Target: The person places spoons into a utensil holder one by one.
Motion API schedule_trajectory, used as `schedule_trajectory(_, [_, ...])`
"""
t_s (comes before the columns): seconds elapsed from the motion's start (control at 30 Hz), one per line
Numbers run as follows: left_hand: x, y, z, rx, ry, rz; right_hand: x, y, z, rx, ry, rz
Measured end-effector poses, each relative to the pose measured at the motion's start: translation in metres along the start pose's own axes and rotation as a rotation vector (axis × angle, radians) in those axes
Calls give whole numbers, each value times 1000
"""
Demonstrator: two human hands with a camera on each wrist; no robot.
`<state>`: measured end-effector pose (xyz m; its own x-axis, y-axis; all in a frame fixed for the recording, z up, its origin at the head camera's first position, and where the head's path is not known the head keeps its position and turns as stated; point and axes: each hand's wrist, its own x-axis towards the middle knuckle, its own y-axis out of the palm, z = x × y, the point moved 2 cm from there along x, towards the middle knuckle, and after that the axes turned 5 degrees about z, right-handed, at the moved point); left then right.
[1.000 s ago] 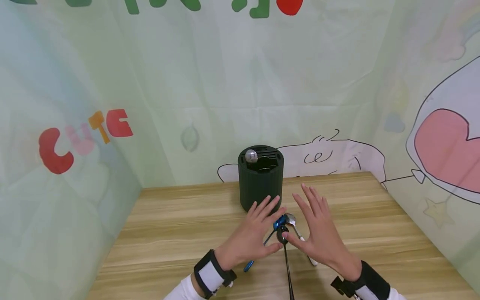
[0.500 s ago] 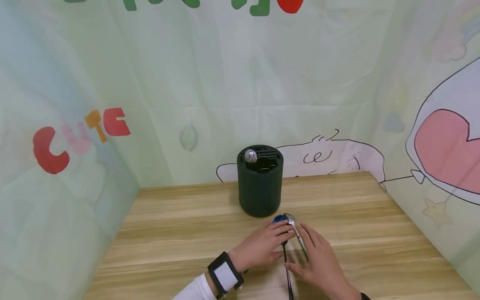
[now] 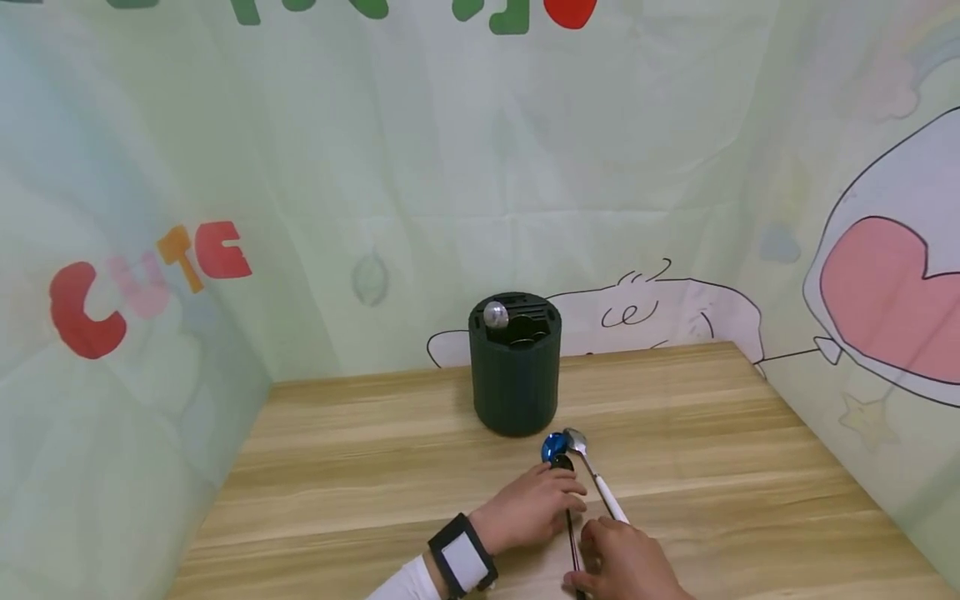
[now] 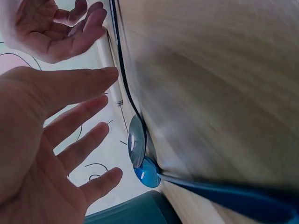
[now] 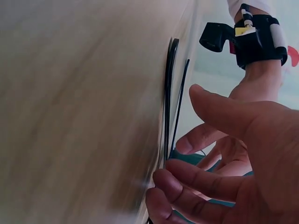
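A black spoon [image 3: 573, 537] lies on the table with its bowl against a blue spoon [image 3: 553, 447]; most of the blue one's handle is hidden by the left arm. To their right rests a silver spoon with a white handle [image 3: 611, 500]. My left hand [image 3: 531, 505] hovers over the black spoon's neck, fingers loosely bent; the left wrist view shows its thumb and fingers apart from the spoon [image 4: 136, 142]. Low by the black handle is my right hand [image 3: 626, 560], fingers bent. In the right wrist view, a gap separates its thumb from its fingers [image 5: 205, 182].
A dark ribbed utensil holder [image 3: 514, 392] stands behind the spoons, with a shiny silver rounded end [image 3: 496, 315] sticking out of its top. The wooden table [image 3: 360, 467] meets printed fabric walls [image 3: 375, 208] at the back and sides.
Both hands have come down toward the spoons. The right hand has drawn back along the black handle and its fingers have bent from spread. The spoons look unmoved.
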<state>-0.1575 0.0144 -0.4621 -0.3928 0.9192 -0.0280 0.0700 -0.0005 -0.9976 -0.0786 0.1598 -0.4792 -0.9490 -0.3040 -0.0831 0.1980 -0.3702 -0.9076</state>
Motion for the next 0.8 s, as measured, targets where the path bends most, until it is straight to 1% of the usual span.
schedule_trajectory(0.13, [1,5,-2,4,19,8,0,4,-1,2,-25,42])
schedule_trajectory(0.23, [1,8,-3,22,31,-3,-1,4,-2,-5,-36,44])
schedule_trajectory(0.3, [2,9,-3,39,33,-16,-2,4,-3,-4,-49,32])
schedule_trajectory(0.37, [2,9,-2,54,29,-25,-4,4,-4,-10,-73,1])
schedule_trajectory(0.5, [4,9,-2,56,14,-16,-6,3,-7,2,-110,-37])
schedule_trajectory(0.67, [4,9,-3,0,-4,21,-9,1,-15,-5,-108,-65])
schedule_trajectory(0.73, [3,8,-5,-41,-2,23,-9,0,-17,-11,-113,-80])
schedule_trajectory(0.8, [2,8,-6,-82,-1,18,-10,-1,-18,-26,-139,-107])
